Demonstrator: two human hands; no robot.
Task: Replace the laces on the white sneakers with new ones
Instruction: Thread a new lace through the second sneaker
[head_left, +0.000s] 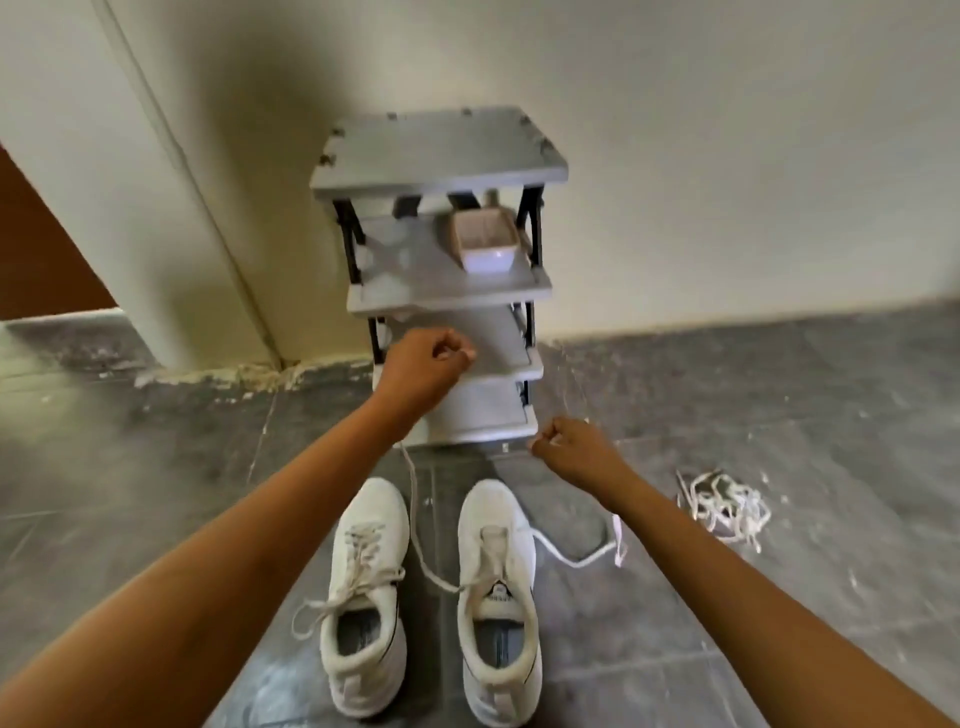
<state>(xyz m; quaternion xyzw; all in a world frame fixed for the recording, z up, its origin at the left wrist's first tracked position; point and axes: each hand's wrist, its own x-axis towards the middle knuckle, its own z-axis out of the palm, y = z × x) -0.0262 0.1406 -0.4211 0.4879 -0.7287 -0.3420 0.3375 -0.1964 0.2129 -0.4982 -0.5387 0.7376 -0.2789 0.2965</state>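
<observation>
Two white sneakers stand side by side on the dark tiled floor. The left sneaker (363, 597) is laced, its ends loose on the floor. The right sneaker (498, 597) has a white lace (415, 519) threaded only through its lower eyelets. One strand rises to my left hand (426, 364), which grips it in a raised fist in front of the shelf. The other strand loops out to the right and passes behind my right forearm. My right hand (566, 447) is curled, lower and to the right, and appears to pinch that end.
A grey shelf rack (441, 156) with several tiers stands against the wall, straight ahead of the shoes. A white tub (488, 239) sits on its second shelf. A tangled pile of white laces (727, 509) lies on the floor to the right.
</observation>
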